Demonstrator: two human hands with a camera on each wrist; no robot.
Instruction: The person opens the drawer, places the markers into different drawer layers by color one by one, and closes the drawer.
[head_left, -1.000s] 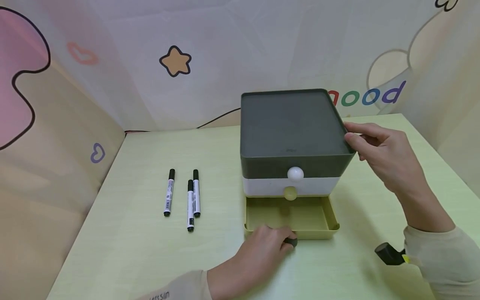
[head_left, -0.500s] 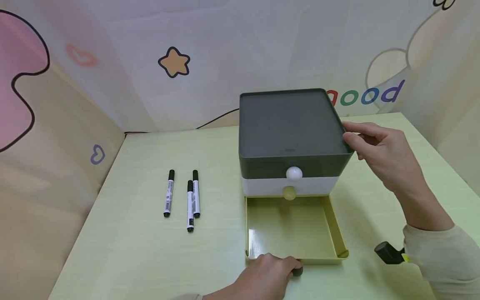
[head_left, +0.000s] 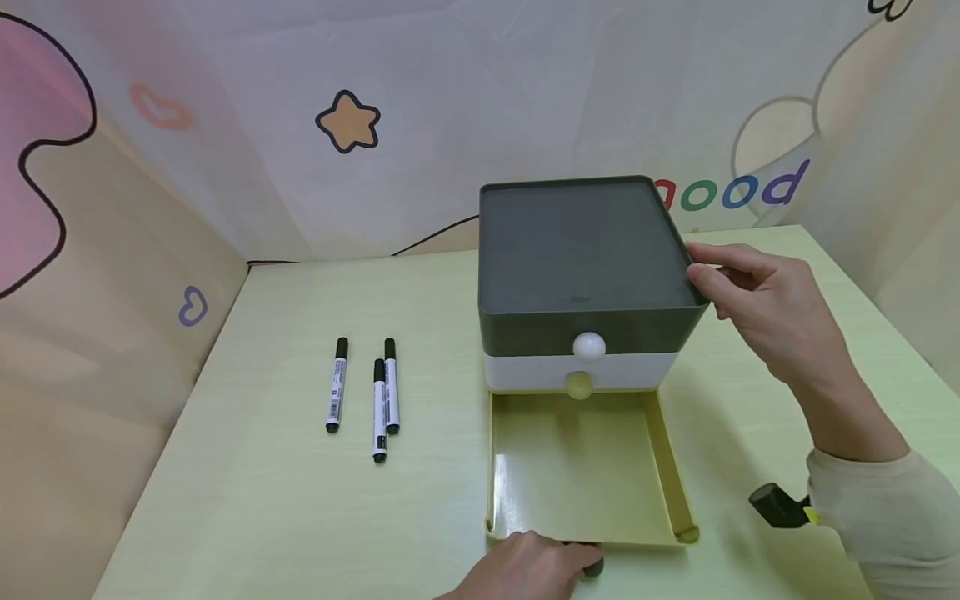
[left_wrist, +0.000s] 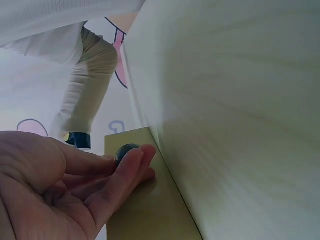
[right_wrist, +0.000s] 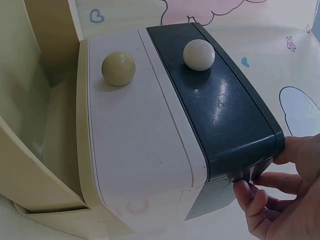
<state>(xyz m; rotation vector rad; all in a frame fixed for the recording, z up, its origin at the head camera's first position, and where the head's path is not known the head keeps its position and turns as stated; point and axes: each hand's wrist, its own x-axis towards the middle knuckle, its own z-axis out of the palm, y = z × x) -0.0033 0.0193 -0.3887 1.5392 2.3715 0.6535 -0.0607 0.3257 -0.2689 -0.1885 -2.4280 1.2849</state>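
On the table stands a small stacked drawer box (head_left: 581, 250), with a dark grey top layer, a white middle and a yellow-green bottom. Its bottom drawer (head_left: 585, 475) is pulled far out and has nothing inside. At the drawer's front, my left hand (head_left: 525, 568) pinches the dark round knob (left_wrist: 126, 151) between thumb and fingers. My right hand (head_left: 783, 321) grips the box's upper right edge, thumb near the rim and fingers bent against the side. A white knob (right_wrist: 199, 55) and a yellow knob (right_wrist: 118, 69) stick out from the two pushed-in drawers.
Left of the box lie three black-capped markers: one apart (head_left: 337, 385), and two side by side, a nearer marker (head_left: 379, 412) and a farther marker (head_left: 392, 387). A patterned cloth (head_left: 450, 108) hangs behind the table (head_left: 255, 500). A black object (head_left: 780, 506) shows by the right sleeve.
The bottom drawer has slid out toward me, drawn by my left hand on its knob; most of that travel came in the first half second. My right hand has stayed on the box.
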